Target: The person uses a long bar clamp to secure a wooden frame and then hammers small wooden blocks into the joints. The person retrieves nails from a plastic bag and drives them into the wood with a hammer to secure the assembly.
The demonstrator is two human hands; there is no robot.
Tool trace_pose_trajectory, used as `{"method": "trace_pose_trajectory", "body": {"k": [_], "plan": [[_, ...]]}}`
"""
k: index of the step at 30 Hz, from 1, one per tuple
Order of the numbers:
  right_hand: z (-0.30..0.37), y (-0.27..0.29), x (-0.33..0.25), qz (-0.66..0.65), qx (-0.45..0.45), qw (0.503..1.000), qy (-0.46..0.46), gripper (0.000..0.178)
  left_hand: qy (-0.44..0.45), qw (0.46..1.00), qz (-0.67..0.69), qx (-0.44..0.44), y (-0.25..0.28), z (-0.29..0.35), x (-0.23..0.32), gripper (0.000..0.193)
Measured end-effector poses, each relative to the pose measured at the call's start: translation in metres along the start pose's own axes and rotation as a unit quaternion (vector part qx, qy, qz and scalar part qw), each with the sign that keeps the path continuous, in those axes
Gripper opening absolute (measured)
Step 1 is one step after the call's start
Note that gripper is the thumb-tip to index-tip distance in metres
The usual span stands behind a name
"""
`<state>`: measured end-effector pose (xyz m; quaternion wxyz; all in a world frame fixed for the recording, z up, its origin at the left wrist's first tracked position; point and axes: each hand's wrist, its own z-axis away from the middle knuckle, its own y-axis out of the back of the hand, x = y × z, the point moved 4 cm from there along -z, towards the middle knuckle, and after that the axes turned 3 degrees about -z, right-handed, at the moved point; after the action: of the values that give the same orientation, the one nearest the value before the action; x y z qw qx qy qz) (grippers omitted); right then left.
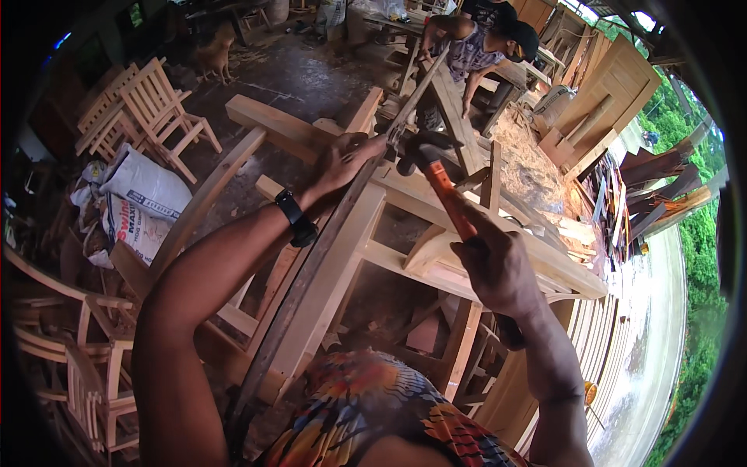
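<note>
My right hand (498, 261) is wrapped round the orange handle of a claw hammer (443, 187). The hammer's dark head is beside the metal jaw of a long bar clamp (311, 265). My left hand (342, 165), with a black watch on its wrist, is closed at the clamp beside that jaw, its fingertips against the metal; what lies under the fingers is partly hidden. The clamp's bar runs from near my body away across a pale wooden furniture frame (342, 265). A curved wooden piece (428, 253) is part of the frame near my right hand.
Ahead, a person (475, 50) in a dark cap leans over a plank (451, 109). Slatted wooden chairs (159, 109) stand at the left, with white sacks (144, 187) nearby. A dog (219, 50) stands farther back. Wooden panels (611, 101) and offcuts lie at the right.
</note>
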<state>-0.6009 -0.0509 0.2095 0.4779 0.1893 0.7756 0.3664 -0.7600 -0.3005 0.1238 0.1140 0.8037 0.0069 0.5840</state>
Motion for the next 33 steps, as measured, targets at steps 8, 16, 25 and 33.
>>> {"method": "trace_pose_trajectory", "body": {"k": [8, 16, 25, 33], "plan": [[0.015, -0.003, 0.005, -0.136, 0.154, 0.979, -0.001, 0.058, 0.039, 0.999, -0.006, 0.037, 0.005, 0.008, 0.007, 0.039], [0.004, 0.018, -0.021, -0.085, 0.152, 0.982, 0.070, 0.051, 0.018, 0.994, -0.055, 0.095, 0.019, 0.005, -0.021, 0.070], [-0.005, -0.001, -0.009, -0.002, 0.025, 1.000, 0.010, 0.054, 0.054, 0.990, -0.110, 0.067, 0.020, 0.001, -0.020, 0.084], [0.007, -0.018, 0.007, -0.051, 0.119, 0.986, 0.105, 0.065, 0.026, 0.990, -0.103, 0.096, 0.009, 0.000, -0.009, 0.083]]}}
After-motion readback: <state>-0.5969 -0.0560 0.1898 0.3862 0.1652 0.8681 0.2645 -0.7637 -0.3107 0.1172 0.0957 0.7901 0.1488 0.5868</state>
